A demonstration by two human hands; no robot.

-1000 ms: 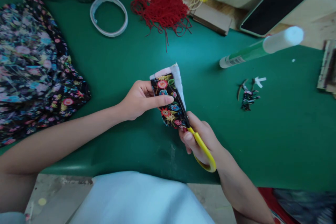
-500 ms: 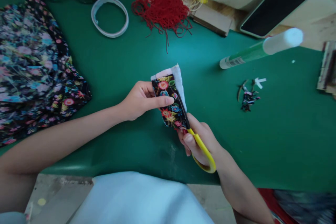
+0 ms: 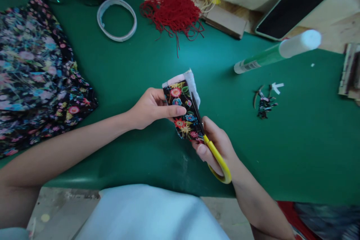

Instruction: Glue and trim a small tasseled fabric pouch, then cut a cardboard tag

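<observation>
Now I am cutting. My left hand [image 3: 150,109] pinches the flowery cloth piece [image 3: 182,110], just above the green mat [image 3: 140,71]. My right hand [image 3: 215,146] grips the yellow scissors [image 3: 209,146], blades along the white edge. Next, I think, comes a slow, straight snip.

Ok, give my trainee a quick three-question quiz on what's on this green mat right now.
1. True or false: the right hand holds yellow-handled scissors.
2. What does the left hand grip? A) red yarn B) floral fabric piece C) glue stick
3. Fill in: the fabric scraps lie on the green mat just below the ____ stick.

Key: 1 true. 2 B. 3 glue; the glue stick lies above the scraps, and the red yarn sits at the far edge.
</observation>
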